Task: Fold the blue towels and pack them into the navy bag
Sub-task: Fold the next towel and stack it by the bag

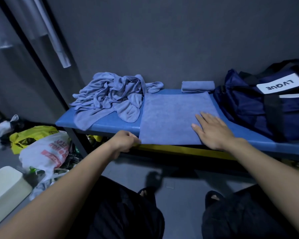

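While the left hand (126, 141) pinches the near-left corner of the flat blue terry towel (173, 116) spread on the blue padded bench (100, 124), the right hand (210, 129) lies open, fingers straight, pressing its near-right part. If that palm lifts early, the cloth may slide off the near edge. Just left, the crumpled pile of blue towels (110, 95) overlaps it and could snag a fold. 1 folded blue towel (198, 86) waits far right beside the navy fabric bag (259, 104), which looks unzipped.

blue bench (110, 124), towels (169, 118), navy bag (248, 107)
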